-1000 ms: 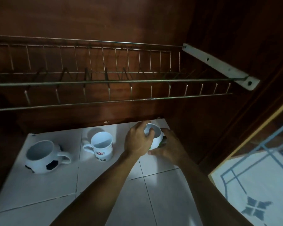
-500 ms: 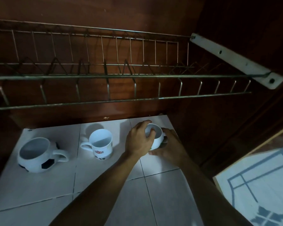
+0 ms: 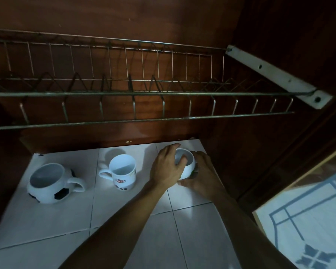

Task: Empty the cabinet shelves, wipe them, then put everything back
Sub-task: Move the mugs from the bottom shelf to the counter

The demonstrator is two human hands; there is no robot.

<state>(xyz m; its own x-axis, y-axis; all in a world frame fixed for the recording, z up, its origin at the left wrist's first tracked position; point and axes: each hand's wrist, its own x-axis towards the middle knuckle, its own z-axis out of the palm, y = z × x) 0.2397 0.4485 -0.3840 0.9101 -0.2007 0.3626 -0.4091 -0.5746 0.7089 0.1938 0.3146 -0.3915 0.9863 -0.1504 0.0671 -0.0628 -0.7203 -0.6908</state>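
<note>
The small white mug stands on the tiled counter, at 3 o'clock from the logo mug. The left hand has its grip curled over the rim. The right hand has its grip wrapped around the side.

Hiding much of the small white mug under the left hand and right hand, cutting the wire rack off at the left edge.

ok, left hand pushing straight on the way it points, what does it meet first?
The small white round mug: the left hand grips its rim, with the right hand on the other side. Past it, probably the dark wooden back panel, though depth is unclear.
</note>
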